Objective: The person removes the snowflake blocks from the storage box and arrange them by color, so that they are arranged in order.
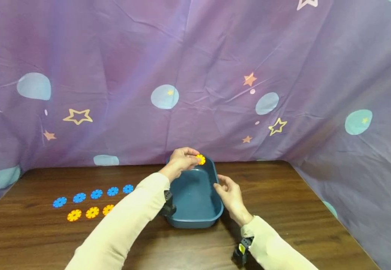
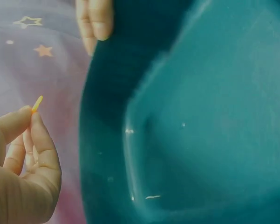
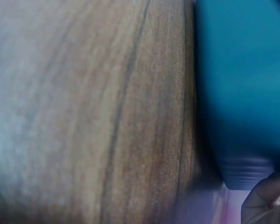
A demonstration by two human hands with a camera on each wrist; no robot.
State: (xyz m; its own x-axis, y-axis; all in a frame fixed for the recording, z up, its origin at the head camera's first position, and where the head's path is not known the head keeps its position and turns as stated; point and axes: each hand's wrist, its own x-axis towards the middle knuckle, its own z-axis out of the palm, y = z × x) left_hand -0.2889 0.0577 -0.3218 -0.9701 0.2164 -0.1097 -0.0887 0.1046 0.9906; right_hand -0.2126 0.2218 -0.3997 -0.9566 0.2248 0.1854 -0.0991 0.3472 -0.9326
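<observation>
A blue plastic bin stands on the table in the head view. Over its far end, my left hand pinches a yellow notched disc between thumb and fingertips. The left wrist view shows that disc edge-on, above the fingertips. At the bin's right rim, my right hand holds on with thumb and fingers. Only part of this hand enters the right wrist view, curled by the bin's corner. On the left lie a row of blue notched discs and a row of yellow notched discs.
My left sleeve crosses in front of the disc rows and may cover part of them. A purple curtain with stars hangs right behind the wooden table and along its right side.
</observation>
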